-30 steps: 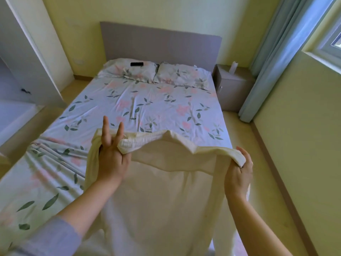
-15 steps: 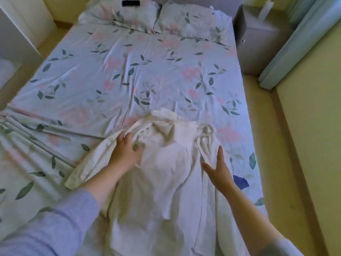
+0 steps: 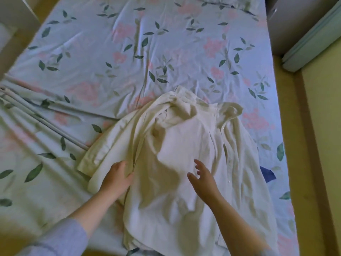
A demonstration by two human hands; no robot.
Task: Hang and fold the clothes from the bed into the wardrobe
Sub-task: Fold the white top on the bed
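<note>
Under both my hands lies the cream shirt [image 3: 180, 145], spread on the flowered bed [image 3: 92, 52] with its collar end bunched up beyond my fingertips. My left hand [image 3: 115, 179] rests on the side fold by the sleeve, its fingertips lost in the crease, so I cannot tell whether they pinch it or only press. My right hand [image 3: 203, 180] hovers just above the body panel, fingers spread, holding nothing. I judge the cloth light, limp and quick to wrinkle; it is best taken at both shoulders together.
</note>
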